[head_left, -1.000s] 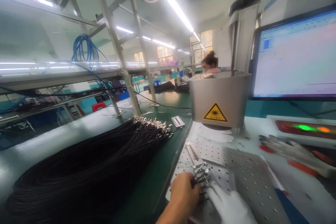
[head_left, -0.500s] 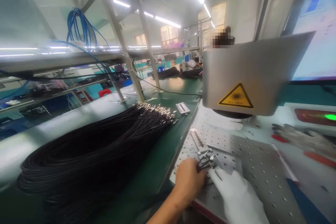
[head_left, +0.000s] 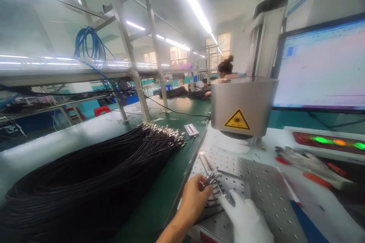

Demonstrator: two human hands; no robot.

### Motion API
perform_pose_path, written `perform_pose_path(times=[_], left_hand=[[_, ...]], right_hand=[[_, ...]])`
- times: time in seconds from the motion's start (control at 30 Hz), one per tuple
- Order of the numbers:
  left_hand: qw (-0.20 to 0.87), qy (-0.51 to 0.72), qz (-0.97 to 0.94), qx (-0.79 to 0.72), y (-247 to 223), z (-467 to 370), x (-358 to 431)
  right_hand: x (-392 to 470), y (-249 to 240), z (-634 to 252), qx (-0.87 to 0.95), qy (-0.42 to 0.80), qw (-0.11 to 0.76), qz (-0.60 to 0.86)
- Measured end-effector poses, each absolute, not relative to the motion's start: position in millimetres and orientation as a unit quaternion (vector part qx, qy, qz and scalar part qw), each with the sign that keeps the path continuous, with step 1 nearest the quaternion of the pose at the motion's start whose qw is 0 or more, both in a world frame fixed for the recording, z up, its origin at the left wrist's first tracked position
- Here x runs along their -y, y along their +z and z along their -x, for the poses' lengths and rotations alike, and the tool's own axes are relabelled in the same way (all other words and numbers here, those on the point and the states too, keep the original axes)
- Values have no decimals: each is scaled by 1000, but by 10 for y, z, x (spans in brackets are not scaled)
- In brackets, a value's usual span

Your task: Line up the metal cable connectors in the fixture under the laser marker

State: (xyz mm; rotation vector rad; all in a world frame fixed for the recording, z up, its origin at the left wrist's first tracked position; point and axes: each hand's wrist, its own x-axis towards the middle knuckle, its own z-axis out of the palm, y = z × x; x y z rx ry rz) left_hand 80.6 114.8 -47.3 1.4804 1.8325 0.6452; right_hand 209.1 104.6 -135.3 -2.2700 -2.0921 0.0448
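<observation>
Pinching a few thin black cables point(head_left: 212, 182) by their metal tips, the bare left hand point(head_left: 195, 200) holds them over the perforated metal plate point(head_left: 265, 190) — below the laser head point(head_left: 242, 108). The gloved right hand point(head_left: 245, 218) rests open, fingers steadying the cable ends — seating them likely needs careful alignment.

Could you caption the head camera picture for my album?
Bare left hand and gloved right hand handle metal-tipped black cables on a perforated plate.

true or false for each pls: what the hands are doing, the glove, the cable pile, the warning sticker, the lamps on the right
1. The left hand pinches a few metal-tipped black cables. True.
2. Both hands are bare. False: the right hand wears a white glove.
3. The big cable bundle is blue. False: it is black.
4. The metal housing carries a yellow triangle sticker. True.
5. The lamps at right are all dark. False: they glow green and orange.
</observation>
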Motion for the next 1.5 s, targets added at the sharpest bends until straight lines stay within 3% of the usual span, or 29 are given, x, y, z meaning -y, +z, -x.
perform_pose_path(times=[0.17, 0.5, 0.73, 0.93, 1.3, 1.5], left_hand=[[360, 214, -583, -696, -457, -817, -1163], [232, 135, -575, -773, -504, -911, -1159], [218, 103, -575, -782, -539, -927, -1151], [229, 119, -563, -785, -524, -926, -1154], [263, 100, -551, -785, -495, -938, -1225], [266, 124, -563, -773, -477, -949, -1192]], right_hand=[[-1069, -1431, -2002, 619, -88, 87, 776], [-1113, -1357, -1988, 642, 10, 82, 762], [-1273, -1730, -2066, 672, -9, 99, 734], [-1220, -1661, -2129, 720, -72, 93, 684], [-1353, -1375, -2174, 745, 75, 90, 657], [-1289, -1290, -2173, 754, 73, 126, 641]])
